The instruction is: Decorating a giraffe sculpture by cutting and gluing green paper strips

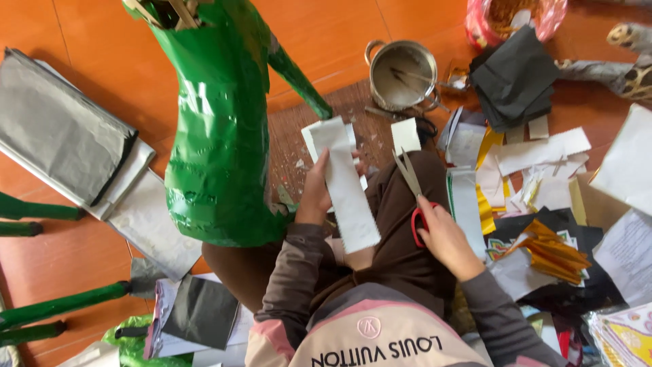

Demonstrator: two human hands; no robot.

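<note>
Head cam: I'm seeing left grip pinching a white paper strip, right grip holding red-handled scissors, blades open.

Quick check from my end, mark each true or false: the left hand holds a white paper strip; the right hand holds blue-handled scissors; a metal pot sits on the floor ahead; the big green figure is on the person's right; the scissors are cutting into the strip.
1. The left hand holds a white paper strip. True.
2. The right hand holds blue-handled scissors. False: the scissors have red handles.
3. A metal pot sits on the floor ahead. True.
4. The green figure is on the person's right. False: the green figure stands on the left.
5. The scissors are cutting the strip. False: the blades are apart from it.
</note>
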